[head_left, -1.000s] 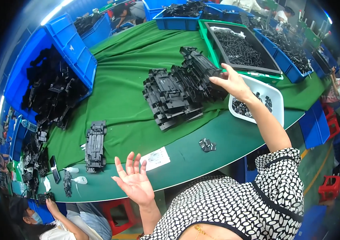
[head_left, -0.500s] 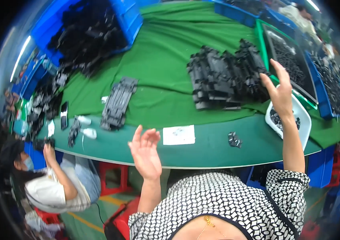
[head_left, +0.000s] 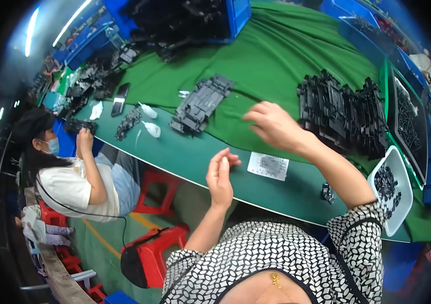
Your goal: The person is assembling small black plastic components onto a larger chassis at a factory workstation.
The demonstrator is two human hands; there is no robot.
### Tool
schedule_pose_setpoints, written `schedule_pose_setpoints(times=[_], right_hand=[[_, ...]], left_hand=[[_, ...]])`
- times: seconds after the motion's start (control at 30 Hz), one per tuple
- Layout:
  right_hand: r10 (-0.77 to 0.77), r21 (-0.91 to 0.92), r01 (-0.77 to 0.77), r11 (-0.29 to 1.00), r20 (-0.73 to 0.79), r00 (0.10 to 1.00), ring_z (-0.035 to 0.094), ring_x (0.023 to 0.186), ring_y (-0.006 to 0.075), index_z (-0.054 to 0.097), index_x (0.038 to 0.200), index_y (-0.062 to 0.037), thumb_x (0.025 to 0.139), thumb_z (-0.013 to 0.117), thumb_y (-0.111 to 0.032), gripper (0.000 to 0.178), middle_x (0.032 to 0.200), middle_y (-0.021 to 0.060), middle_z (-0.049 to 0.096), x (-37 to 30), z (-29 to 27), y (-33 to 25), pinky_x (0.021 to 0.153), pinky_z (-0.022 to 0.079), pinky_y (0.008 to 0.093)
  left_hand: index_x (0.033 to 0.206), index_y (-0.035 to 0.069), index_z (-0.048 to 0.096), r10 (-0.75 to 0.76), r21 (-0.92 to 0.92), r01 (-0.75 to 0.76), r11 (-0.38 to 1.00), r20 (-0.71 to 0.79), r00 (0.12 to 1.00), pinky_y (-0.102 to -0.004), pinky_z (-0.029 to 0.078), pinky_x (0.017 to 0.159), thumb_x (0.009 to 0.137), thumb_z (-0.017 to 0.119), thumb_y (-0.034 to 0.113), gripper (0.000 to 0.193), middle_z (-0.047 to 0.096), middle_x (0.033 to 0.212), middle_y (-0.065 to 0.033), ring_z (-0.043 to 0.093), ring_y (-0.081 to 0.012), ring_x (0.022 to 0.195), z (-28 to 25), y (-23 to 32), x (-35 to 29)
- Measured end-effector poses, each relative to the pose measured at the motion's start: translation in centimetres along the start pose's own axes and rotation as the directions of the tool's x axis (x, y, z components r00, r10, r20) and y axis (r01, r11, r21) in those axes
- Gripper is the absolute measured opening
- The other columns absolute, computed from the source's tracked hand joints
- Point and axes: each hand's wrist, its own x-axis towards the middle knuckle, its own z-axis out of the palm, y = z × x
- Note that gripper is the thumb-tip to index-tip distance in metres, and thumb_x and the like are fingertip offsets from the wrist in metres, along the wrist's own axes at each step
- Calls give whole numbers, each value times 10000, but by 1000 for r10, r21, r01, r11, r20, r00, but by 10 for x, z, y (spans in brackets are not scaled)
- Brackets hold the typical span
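My left hand (head_left: 220,180) is raised over the table's near edge, fingers loosely stretched and nothing seen in them. Over the green cloth, my right hand (head_left: 275,124) reaches leftward with its fingers apart and holds nothing visible. Left of it lies a single black molded plastic tray-like part (head_left: 202,104), tilted on the cloth. A row of similar black plastic parts (head_left: 339,109) stands close together to the right of my right hand. Between my hands and the table edge lies a white printed paper (head_left: 268,166). A small heap of black clips (head_left: 328,193) sits under my right forearm.
A white bin (head_left: 395,202) of small black pieces stands at the right, beside a green-framed tray (head_left: 408,121) of black parts. Far back is a blue crate (head_left: 239,20) heaped with black parts. White bottles (head_left: 151,129) and a phone (head_left: 119,100) lie left, near a seated co-worker (head_left: 73,175).
My right hand has left the row of black parts and moved left over the cloth. My left hand has turned sideways. The whole view has swung toward the left.
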Motion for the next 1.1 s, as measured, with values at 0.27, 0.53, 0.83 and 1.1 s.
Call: schedule_pose_setpoints(times=[0.27,0.53,0.83,1.1], right_hand=[[-106,-360,170,917,190,976,316,1359,245,408,1358,-58,837,525,-136,540,1442,109,378,116,79,14,978,363,491],[-225,-379,288,880,204,953,478,1180,213,454,1283,-111,796,600,-171,512,1208,16,538,132,94,35,938,372,473],[21,143,21,989,-287,958,510,1043,418,433,1221,25,638,777,-225,721,1125,238,502,76,-12,-24,885,453,447],[250,151,-229,962,-135,959,516,1102,372,409,1320,38,716,766,-320,787,1232,224,460,4,-21,-67,934,445,416]], left_hand=[[1214,-24,504,17,57,-21,998,60,998,-284,460,840,987,437,132,284,590,998,-86,578,-145,878,0,1,2],[1174,-29,522,13,102,-17,995,38,999,-308,477,818,980,435,121,260,598,965,-103,578,-168,840,4,5,3],[1202,-27,516,-19,33,17,999,59,998,-275,457,838,983,437,125,278,593,997,-77,571,-132,881,7,2,0],[1361,-7,355,54,-248,-28,968,100,993,-350,376,987,1009,347,343,497,502,1243,-99,487,-181,1140,15,34,10]])
